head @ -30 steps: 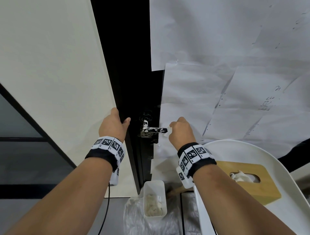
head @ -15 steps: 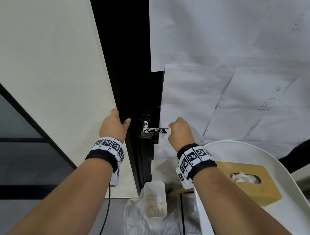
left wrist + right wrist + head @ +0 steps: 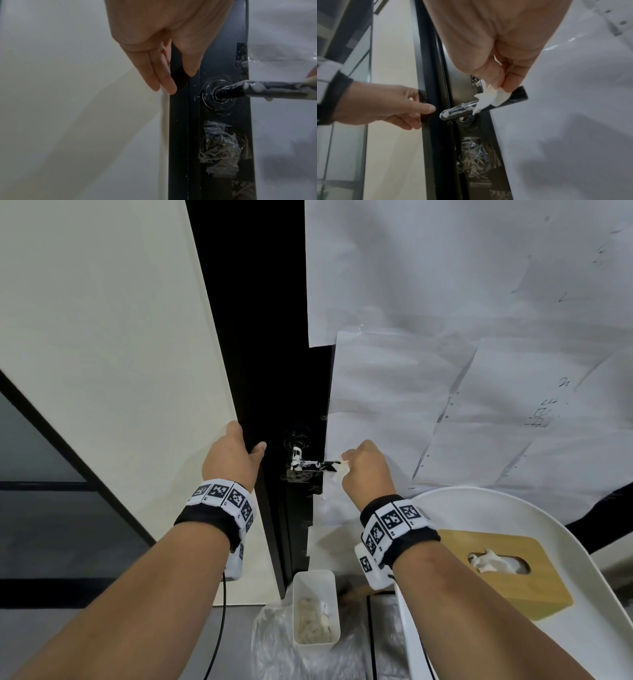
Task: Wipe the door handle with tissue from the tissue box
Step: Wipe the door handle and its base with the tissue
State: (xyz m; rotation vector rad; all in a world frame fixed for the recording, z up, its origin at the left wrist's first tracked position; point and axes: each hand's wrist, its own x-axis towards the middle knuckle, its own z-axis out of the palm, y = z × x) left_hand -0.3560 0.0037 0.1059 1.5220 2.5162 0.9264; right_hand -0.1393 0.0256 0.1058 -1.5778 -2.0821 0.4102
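Observation:
The black door handle [image 3: 313, 464] [image 3: 267, 88] [image 3: 458, 110] is a lever smeared with white residue. My right hand [image 3: 346, 463] [image 3: 501, 83] pinches a folded white tissue [image 3: 340, 470] [image 3: 485, 99] against the lever near its free end. My left hand [image 3: 248, 440] [image 3: 178, 79] [image 3: 412, 108] holds the edge of the black door frame [image 3: 180, 121] left of the handle, thumb on its front and fingers on the wall side. The wooden tissue box [image 3: 513, 570], a tissue sticking out of its slot, stands at the lower right.
The box sits on a white rounded table [image 3: 479, 494]. A white bin [image 3: 317, 577] with used tissues stands on plastic sheeting below the handle. Paper sheets [image 3: 445, 405] cover the door. Crumpled tape [image 3: 221, 146] [image 3: 474, 152] covers the stile under the handle.
My right hand has slid slightly left along the lever's free end with the tissue. The left hand has stayed on the frame.

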